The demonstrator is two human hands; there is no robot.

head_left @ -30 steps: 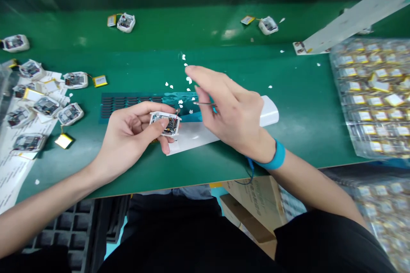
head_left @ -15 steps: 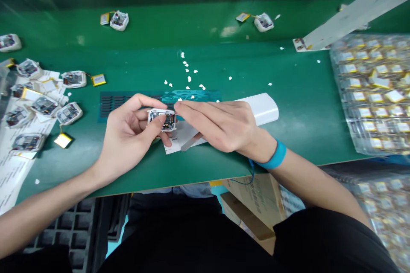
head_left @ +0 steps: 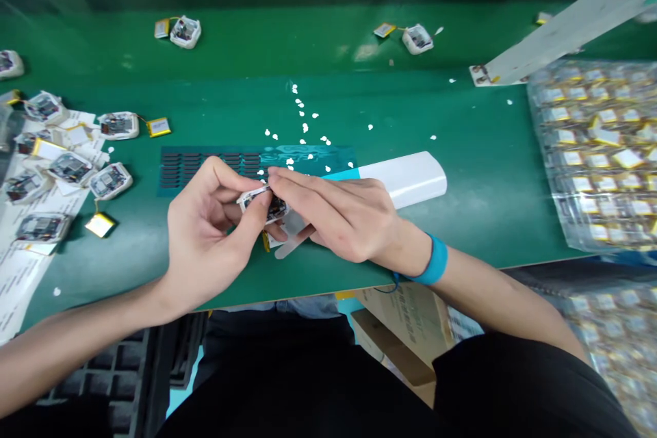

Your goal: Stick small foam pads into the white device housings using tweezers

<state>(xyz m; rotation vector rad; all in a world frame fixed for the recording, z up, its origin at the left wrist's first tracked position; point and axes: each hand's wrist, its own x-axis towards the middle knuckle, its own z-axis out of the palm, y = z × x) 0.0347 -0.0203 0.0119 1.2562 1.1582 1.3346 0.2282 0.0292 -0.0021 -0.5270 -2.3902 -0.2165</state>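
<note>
My left hand [head_left: 210, 239] grips a small white-framed device with an exposed circuit board [head_left: 274, 209], thumb on its face and fingers behind. A yellow-edged battery [head_left: 265, 241] shows just below it. The fingertips of my right hand [head_left: 343, 215] touch the device's upper edge. Held in that same hand, a thin metal tweezers-like tool [head_left: 293, 243] points down-left from under the palm. Beneath the right hand lies a white and blue sheet [head_left: 410, 179]. Behind the hands is a teal strip sheet with dark pieces [head_left: 205, 163], partly covered.
Several open devices [head_left: 72, 170] with batteries lie on papers at the left. Two more [head_left: 185, 32] [head_left: 417, 39] sit at the back. White dots [head_left: 305, 128] are scattered mid-table. Clear trays of batteries [head_left: 585, 157] stand right, beside a slanted white post [head_left: 559, 24].
The device has tilted and moved slightly down and right. My right hand has shifted a little down and left, with the tool, uncovering the sheet's blue part.
</note>
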